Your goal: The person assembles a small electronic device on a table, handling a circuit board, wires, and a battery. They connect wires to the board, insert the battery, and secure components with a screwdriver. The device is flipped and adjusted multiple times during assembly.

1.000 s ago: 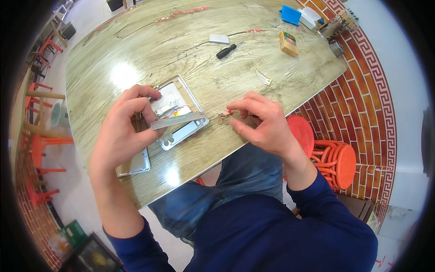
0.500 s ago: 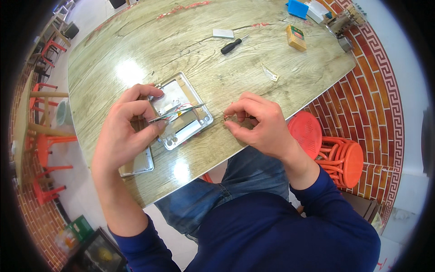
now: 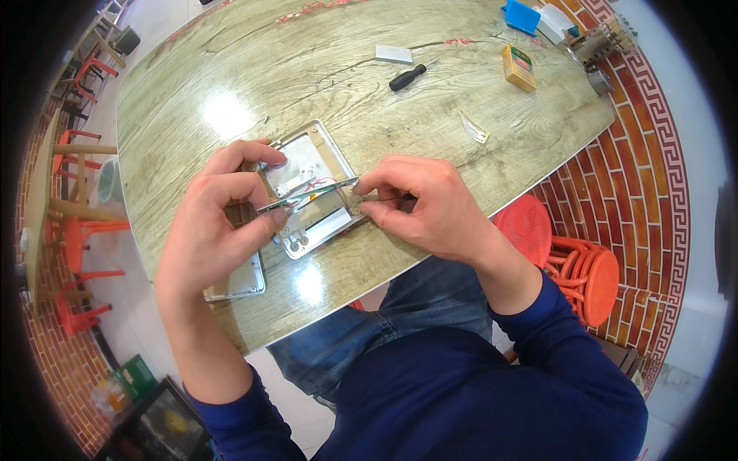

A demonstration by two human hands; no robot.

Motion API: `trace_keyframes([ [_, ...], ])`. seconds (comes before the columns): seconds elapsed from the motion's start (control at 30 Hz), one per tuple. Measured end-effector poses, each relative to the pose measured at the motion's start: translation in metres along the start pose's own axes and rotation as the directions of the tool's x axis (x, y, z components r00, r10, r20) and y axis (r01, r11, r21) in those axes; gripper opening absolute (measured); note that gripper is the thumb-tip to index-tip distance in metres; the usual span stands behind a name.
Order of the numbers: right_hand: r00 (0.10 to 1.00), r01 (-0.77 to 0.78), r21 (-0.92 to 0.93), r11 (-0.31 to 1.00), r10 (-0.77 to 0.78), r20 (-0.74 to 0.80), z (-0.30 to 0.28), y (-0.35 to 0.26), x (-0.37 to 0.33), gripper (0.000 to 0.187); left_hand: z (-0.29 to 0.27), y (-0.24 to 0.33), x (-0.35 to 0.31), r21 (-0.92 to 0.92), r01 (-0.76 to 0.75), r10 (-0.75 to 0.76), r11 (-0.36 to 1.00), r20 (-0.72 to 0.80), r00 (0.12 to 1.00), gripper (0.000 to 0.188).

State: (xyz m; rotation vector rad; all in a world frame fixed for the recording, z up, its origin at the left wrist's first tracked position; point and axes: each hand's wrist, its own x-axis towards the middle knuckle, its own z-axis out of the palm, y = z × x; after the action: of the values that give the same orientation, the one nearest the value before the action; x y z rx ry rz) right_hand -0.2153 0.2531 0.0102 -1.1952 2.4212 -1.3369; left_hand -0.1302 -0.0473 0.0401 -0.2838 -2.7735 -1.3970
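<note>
An open silver-white case half [image 3: 329,141] lies on the table in front of me, with metal plates and a pale strip inside. A thin green circuit board [image 3: 321,192] stands on edge above it, with red wires along it. My left hand [image 3: 211,219] pinches the board's left end between thumb and fingers. At the board's right end, over the case's edge, my right hand [image 3: 430,203] is closed in a pinch. A thin dark wire shows by its fingers, but what the fingertips hold is too small to make out. Another silver case part [image 3: 247,283] lies partly under my left wrist.
Farther back on the wood-patterned table [image 3: 177,84] lie a black screwdriver [image 3: 407,77], a white block [image 3: 393,54], a yellow box [image 3: 520,69] and a small pale plastic piece [image 3: 474,129]. A blue object [image 3: 522,17] is at the far right. Red stools [image 3: 588,276] stand beside the table.
My right hand has moved left, from beside the case to the circuit board's right end. My left hand still grips the board. The view has shifted slightly.
</note>
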Motion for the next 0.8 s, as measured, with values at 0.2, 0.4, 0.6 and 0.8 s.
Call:
trace_keyframes([
  [0.2,0.998,-0.039,-0.003,0.999,0.039,0.051,-0.0011,-0.0023,0.0032,0.019,-0.0011,-0.0003,-0.0011,-0.005,0.01,-0.009,1.0,0.012,1.0,0.018],
  [0.4,0.999,-0.007,0.073,0.997,0.004,0.04,-0.0055,-0.0005,0.0007,0.024,0.0002,-0.001,-0.001,-0.012,-0.004,0.004,1.0,0.002,1.0,0.019],
  [0.6,1.0,-0.015,0.049,0.999,0.014,0.018,-0.0062,0.0004,-0.0054,0.018,0.0001,0.0006,-0.0015,-0.034,0.038,-0.037,0.999,0.017,0.999,0.021],
  [0.8,0.997,0.08,0.014,0.997,-0.08,-0.008,-0.0001,0.0026,-0.003,0.018,0.0012,-0.0019,0.0005,-0.008,-0.024,0.025,1.0,0.0,1.0,0.021],
])
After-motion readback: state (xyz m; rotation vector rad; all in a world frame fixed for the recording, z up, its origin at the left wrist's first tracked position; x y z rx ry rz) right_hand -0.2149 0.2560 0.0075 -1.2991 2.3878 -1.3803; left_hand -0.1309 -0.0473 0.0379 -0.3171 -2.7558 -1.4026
